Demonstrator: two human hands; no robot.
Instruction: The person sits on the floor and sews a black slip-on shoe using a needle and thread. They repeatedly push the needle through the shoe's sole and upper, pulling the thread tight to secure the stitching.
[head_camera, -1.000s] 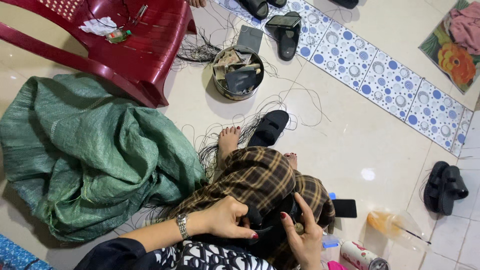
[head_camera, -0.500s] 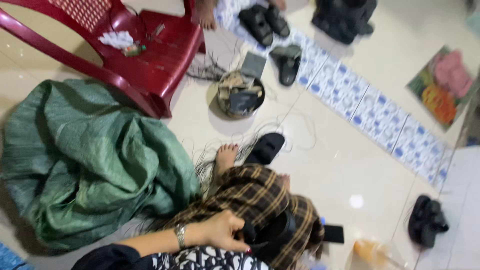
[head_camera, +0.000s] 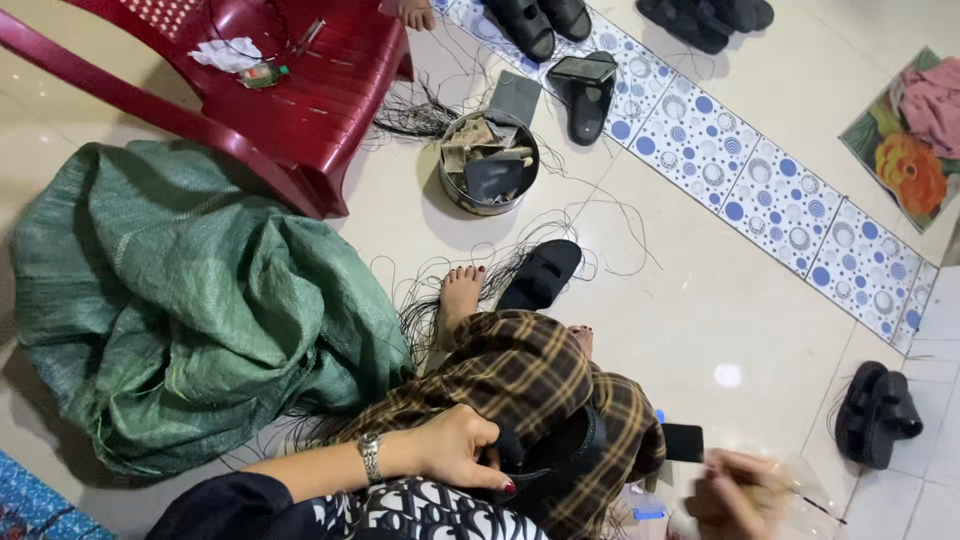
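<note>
I sit on the floor with plaid trousers over my bent legs. My left hand, a watch on its wrist, grips the edge of a black sandal resting in my lap. My right hand is blurred at the lower right, over a clear plastic bag on the floor. A thin stick pokes out beside it. Whether the fingers hold anything is unclear. A small black flat piece lies by my knee.
A green woven sack is heaped at the left beside a red plastic chair. A round tin of scraps, loose black threads, several black sandals and another person's foot lie around.
My right hand has left the sandal in my lap and moved right to the clear plastic bag. My left hand has stayed on the sandal. The view has shifted slightly.
</note>
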